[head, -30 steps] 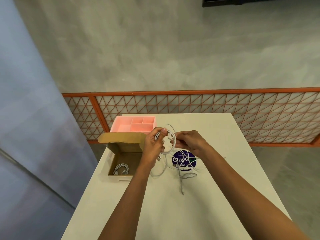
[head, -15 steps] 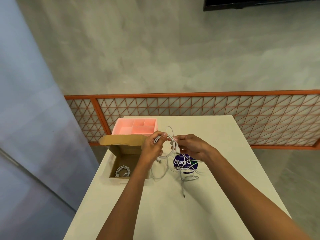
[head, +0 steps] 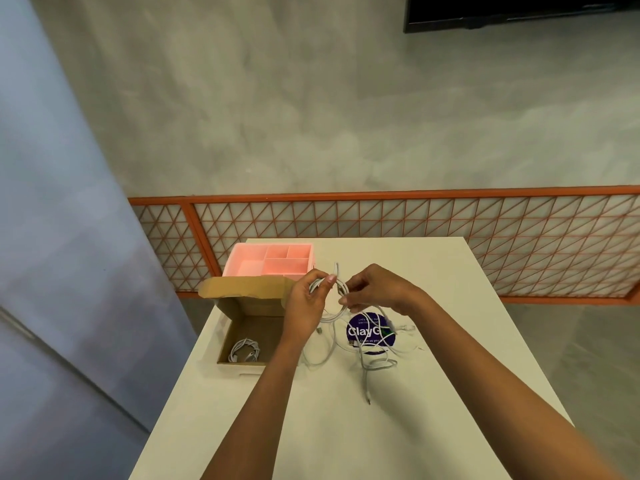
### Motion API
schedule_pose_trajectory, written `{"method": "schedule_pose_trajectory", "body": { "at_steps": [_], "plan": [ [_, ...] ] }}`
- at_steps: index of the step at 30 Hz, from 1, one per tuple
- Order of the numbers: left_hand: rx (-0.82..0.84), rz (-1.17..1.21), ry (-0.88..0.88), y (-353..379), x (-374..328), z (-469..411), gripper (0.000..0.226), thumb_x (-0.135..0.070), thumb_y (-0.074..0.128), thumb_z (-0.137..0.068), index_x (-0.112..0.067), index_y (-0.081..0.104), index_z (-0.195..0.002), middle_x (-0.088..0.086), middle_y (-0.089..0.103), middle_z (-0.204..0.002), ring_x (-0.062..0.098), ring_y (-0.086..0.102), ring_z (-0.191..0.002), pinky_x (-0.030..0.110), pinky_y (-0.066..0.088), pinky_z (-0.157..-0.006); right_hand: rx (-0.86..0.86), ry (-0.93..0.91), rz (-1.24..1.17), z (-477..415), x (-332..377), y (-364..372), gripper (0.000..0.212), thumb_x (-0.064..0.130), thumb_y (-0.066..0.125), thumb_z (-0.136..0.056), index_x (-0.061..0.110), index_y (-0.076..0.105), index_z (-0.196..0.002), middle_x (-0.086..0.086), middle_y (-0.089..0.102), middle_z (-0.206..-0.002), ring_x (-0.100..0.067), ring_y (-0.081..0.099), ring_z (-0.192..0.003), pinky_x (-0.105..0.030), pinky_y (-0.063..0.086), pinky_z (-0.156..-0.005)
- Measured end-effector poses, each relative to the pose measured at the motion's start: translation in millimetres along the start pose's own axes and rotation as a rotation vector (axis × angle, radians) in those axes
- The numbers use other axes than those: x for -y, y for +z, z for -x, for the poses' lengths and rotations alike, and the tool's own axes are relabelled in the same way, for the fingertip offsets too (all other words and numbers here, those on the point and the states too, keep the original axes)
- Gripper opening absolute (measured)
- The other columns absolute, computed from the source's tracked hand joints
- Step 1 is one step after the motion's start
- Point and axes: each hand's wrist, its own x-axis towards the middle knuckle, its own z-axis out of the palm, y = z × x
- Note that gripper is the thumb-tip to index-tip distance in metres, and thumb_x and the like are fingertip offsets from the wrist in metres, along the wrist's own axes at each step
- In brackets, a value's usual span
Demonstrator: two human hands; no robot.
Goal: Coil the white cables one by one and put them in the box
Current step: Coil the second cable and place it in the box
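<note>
Hands, left (head: 306, 303) and right (head: 375, 289), both pinch one white cable's loops (head: 337, 308) above the table (head: 346, 427).

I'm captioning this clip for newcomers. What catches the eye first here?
Two hands, left hand and right hand, wind a white cable above the table's middle. Beneath lie loose cables over a purple sticker. At left, an open cardboard box holds one coiled cable.

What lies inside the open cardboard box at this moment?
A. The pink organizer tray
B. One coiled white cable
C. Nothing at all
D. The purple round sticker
B: one coiled white cable lies on the floor of the cardboard box; the pink tray stands behind the box, and the purple sticker is on the table to its right.
</note>
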Motion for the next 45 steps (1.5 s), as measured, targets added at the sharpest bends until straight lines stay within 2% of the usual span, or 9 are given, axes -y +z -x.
{"method": "schedule_pose_trajectory", "body": {
  "at_steps": [4, 8, 12, 15, 20, 25, 29, 41, 45],
  "plan": [
    [-0.073, 0.005, -0.022, 6, -2, -2, 0.018, -0.035, 0.06, -0.09, -0.019, 0.063, -0.083, -0.007, 0.058, -0.067, 0.004, 0.047, -0.056, 0.025, 0.041, -0.056, -0.178, 0.041, 0.189, 1, 17, 2, 0.018, 0.008, 0.077, -0.077, 0.005, 0.06, -0.073, -0.019, 0.07, -0.084, -0.021, 0.065, -0.067, -0.028, 0.055, -0.075],
    [-0.118, -0.019, -0.002, 2, 2, -6, 0.027, -0.048, 0.058, -0.085, -0.022, 0.063, -0.085, 0.007, 0.065, -0.081, 0.02, 0.06, -0.069, 0.033, 0.046, -0.057, 0.014, 0.141, 0.004, 8, 20, -1, 0.022, -0.001, 0.068, -0.083, -0.007, 0.062, -0.104, -0.008, 0.062, -0.073, -0.012, 0.058, -0.064, -0.018, 0.051, -0.062],
    [-0.092, -0.015, 0.011, 3, 4, -2, 0.017, -0.035, 0.06, -0.089, -0.02, 0.062, -0.083, 0.002, 0.062, -0.074, 0.016, 0.054, -0.067, 0.03, 0.042, -0.058, 0.061, 0.153, 0.185, 13, 22, -2, 0.023, 0.006, 0.063, -0.088, 0.003, 0.065, -0.11, 0.003, 0.061, -0.082, -0.007, 0.048, -0.073, -0.018, 0.04, -0.063],
    [-0.103, 0.008, 0.01, 8, 2, -1, 0.014, -0.029, 0.059, -0.091, -0.018, 0.064, -0.084, -0.001, 0.065, -0.079, 0.011, 0.058, -0.072, 0.022, 0.046, -0.063, -0.067, 0.093, 0.246, 10, 19, 4, 0.021, 0.015, 0.063, -0.087, 0.002, 0.071, -0.102, -0.005, 0.07, -0.093, -0.013, 0.06, -0.085, -0.023, 0.048, -0.074],
    [-0.16, 0.021, -0.007, 13, -5, -1, 0.015, -0.031, 0.057, -0.093, -0.018, 0.064, -0.088, 0.001, 0.068, -0.085, 0.011, 0.062, -0.077, 0.021, 0.048, -0.065, -0.349, -0.018, 0.295, 8, 16, 12, 0.016, 0.019, 0.069, -0.085, 0.004, 0.073, -0.09, -0.009, 0.072, -0.078, -0.003, 0.052, -0.051, -0.012, 0.035, -0.043],
    [-0.206, -0.008, -0.02, 13, 4, -3, 0.018, -0.035, 0.054, -0.093, -0.02, 0.064, -0.09, 0.006, 0.068, -0.09, 0.02, 0.064, -0.086, 0.036, 0.053, -0.072, -0.076, 0.07, 0.307, 15, 25, 6, 0.018, 0.013, 0.063, -0.089, 0.0, 0.072, -0.098, -0.01, 0.074, -0.081, -0.006, 0.056, -0.057, -0.016, 0.043, -0.057],
    [-0.185, -0.029, -0.003, 9, 6, -3, 0.02, -0.033, 0.056, -0.093, -0.016, 0.062, -0.086, 0.005, 0.067, -0.081, 0.02, 0.062, -0.077, 0.034, 0.051, -0.069, 0.154, 0.018, 0.351, 20, 30, 4, 0.027, 0.016, 0.051, -0.097, 0.007, 0.065, -0.118, 0.004, 0.061, -0.061, -0.007, 0.044, -0.057, -0.02, 0.034, -0.058],
    [-0.101, 0.049, -0.031, -7, 1, -3, 0.014, -0.029, 0.057, -0.093, -0.027, 0.062, -0.081, -0.012, 0.064, -0.074, 0.0, 0.059, -0.073, 0.037, 0.051, -0.069, 0.047, -0.196, 0.172, 31, 29, -27, 0.027, 0.013, 0.042, -0.1, 0.014, 0.069, -0.095, 0.001, 0.045, -0.062, -0.009, 0.037, -0.063, -0.021, 0.031, -0.061],
    [-0.066, 0.098, -0.023, -9, -6, -1, 0.017, -0.04, 0.054, -0.093, -0.03, 0.061, -0.08, 0.0, 0.063, -0.079, 0.016, 0.058, -0.076, 0.041, 0.051, -0.068, -0.019, -0.178, -0.075, 25, 18, -30, 0.028, 0.012, 0.041, -0.101, 0.012, 0.067, -0.09, 0.0, 0.047, -0.064, -0.009, 0.039, -0.062, -0.019, 0.034, -0.06]
  ]
}}
